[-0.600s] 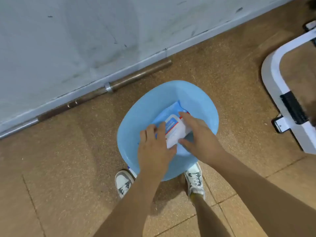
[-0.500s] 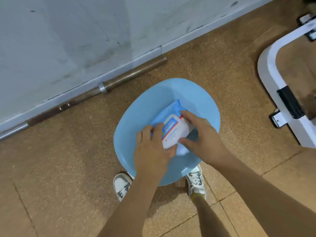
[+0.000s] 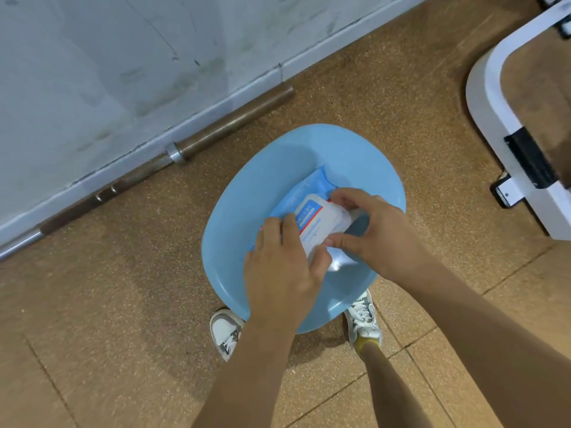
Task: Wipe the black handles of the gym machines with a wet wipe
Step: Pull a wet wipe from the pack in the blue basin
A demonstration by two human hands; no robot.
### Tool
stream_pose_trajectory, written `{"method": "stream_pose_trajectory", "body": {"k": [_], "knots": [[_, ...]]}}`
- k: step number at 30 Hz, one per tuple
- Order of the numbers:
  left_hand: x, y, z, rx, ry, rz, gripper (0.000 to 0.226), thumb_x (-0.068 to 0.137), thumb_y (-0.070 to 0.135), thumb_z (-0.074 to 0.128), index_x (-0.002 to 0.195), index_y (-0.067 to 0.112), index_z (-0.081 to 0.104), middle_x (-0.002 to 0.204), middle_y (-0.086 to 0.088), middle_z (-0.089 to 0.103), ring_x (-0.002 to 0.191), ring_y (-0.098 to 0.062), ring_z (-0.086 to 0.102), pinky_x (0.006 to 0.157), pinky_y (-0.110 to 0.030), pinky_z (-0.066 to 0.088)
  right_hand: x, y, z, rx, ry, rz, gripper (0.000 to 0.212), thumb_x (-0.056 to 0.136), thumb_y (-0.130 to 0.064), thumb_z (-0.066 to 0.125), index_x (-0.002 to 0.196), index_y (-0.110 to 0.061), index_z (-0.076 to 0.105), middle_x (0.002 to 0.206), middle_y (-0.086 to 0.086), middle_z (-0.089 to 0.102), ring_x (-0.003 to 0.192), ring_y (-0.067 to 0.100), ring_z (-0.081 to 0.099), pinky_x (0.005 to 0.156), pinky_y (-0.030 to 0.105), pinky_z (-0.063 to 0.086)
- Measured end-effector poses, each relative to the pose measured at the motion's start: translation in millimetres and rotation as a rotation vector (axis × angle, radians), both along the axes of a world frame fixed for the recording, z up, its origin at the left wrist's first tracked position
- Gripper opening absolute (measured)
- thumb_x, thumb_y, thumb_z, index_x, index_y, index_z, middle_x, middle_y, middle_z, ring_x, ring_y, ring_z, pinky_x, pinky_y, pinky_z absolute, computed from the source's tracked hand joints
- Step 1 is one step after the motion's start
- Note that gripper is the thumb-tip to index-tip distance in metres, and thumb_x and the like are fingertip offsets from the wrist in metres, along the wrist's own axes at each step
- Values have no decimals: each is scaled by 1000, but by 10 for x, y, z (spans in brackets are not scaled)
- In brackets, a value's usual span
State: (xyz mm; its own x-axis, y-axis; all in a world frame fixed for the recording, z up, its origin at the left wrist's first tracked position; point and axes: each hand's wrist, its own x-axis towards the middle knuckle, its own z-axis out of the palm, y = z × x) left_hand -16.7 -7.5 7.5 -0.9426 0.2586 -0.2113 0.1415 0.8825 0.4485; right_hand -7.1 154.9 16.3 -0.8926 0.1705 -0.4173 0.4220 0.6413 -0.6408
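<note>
While inside blue basin, wipe pack betw. L hand & R hand, both gripping it.

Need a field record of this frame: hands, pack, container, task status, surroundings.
left hand: holds the near end of the wet wipe pack, fingers curled over it
right hand: pinches the pack's white lid between thumb and fingers
pack: blue, lying in the basin
basin: light blue, on the floor, just ahead of the shoes
wipe pulled out: none visible
lid open or closed: cannot tell
nearby: barbell along the wall; white machine frame at right
</note>
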Motion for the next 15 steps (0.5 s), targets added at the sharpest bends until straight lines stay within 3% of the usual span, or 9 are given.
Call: {"method": "stream_pose_trajectory", "body": {"k": [4, 6, 8, 11, 13, 15], "knots": [[-144, -67, -10, 196, -130, 307, 26, 94, 35, 44, 82, 15, 54, 78, -1, 52, 77, -31, 57, 65, -34, 37, 77, -28, -48, 51, 1, 48, 66, 61, -35, 84, 117, -35, 49, 109, -19, 57, 108, 12, 51, 96, 47, 38], [-204, -136, -56, 335, -150, 485, 12, 90, 31, 57, 97, 21, 54, 83, 4, 55, 78, -23, 59, 67, -32, 43, 98, -59, -51, 64, 23, 83, 62, 64, -34, 81, 115, -39, 46, 114, -18, 55, 110, 12, 48, 94, 46, 37], [-221, -176, -48, 389, -89, 580, 35, 82, 29, 68, 111, 30, 48, 97, 4, 53, 79, -17, 57, 70, -35, 51, 115, -94, -30, 144, 25, 156, 59, 68, -33, 76, 119, -42, 47, 125, -17, 50, 117, 11, 43, 92, 38, 30], [-159, -252, -30, 207, 107, 392, 36, 79, 13, 70, 105, 28, 50, 100, 1, 43, 75, -16, 49, 63, -36, 52, 146, -195, -3, 304, 49, 236, 50, 72, -40, 65, 120, -44, 53, 131, -10, 47, 121, 16, 40, 90, 39, 26], [-141, -265, -42, 132, 161, 140, 27, 78, 3, 57, 99, 19, 63, 93, -8, 47, 68, -23, 52, 53, -37, 50, 161, -281, -17, 364, 75, 236, 44, 72, -41, 64, 116, -40, 58, 124, -4, 50, 116, 22, 43, 86, 41, 31], [-117, -246, -48, 96, 127, -79, 37, 73, 10, 45, 99, 18, 69, 85, -10, 49, 66, -28, 54, 53, -35, 45, 163, -361, -41, 361, 77, 193, 36, 71, -33, 71, 106, -36, 64, 114, -1, 51, 110, 25, 42, 80, 38, 32]]}}
